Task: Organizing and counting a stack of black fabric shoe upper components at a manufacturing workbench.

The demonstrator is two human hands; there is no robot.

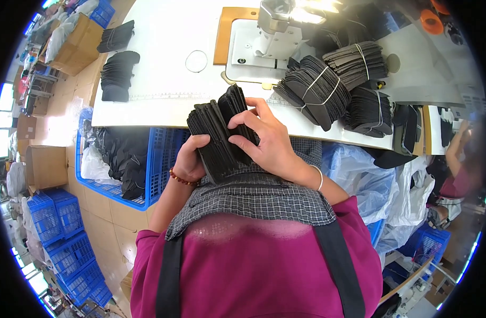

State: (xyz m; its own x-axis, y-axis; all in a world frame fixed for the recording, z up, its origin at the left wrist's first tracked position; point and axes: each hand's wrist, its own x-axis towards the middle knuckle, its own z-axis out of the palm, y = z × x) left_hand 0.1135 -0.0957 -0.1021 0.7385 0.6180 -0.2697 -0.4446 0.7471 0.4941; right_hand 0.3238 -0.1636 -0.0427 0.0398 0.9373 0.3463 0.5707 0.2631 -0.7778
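Over my lap, at the table's front edge, I hold a thick stack of black fabric pieces (213,135), parted by a gap near its right side. My left hand (191,159) grips the stack's left side, its thumb lying across the front. On the right, my right hand (265,135) has its fingers bent around the smaller right portion (235,108). Behind the stack stands a sewing machine (277,45) with its lamp lit. Bundles of dark fabric pieces (314,87), tied with white bands, lie right of it.
Two more dark stacks (117,77) sit at the white table's (158,53) left edge, with a white band loop (196,61) between them and the machine. A blue crate (153,169) of black pieces stands at left below the table. Plastic bags (359,180) hang at right. Another person (457,159) works far right.
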